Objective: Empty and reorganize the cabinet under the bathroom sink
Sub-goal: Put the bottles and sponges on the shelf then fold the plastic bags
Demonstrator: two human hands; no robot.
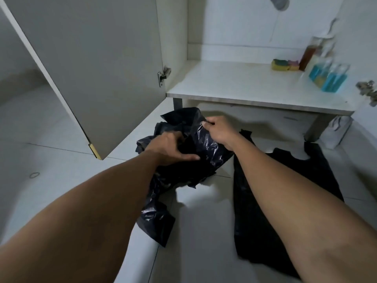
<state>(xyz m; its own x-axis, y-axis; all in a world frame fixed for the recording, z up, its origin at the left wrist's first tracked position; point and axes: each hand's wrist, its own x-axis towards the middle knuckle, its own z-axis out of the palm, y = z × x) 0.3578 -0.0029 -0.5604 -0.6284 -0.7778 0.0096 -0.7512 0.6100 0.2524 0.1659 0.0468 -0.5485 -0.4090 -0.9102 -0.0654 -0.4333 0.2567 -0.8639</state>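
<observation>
Blue bottles (326,78) and sponges (284,65) are kept inside the cabinet (234,82). Before it, a crumpled black bag (206,146) (glossy) is clutched by the left hand (173,148), fingers curled, and pinched by the right hand (219,129).

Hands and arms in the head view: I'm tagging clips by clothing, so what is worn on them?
Nothing that shows. The left arm and right arm are bare to the frame's edge, with no sleeve in view. The left hand and right hand have no gloves, and no watch, bracelet or ring is visible.
</observation>
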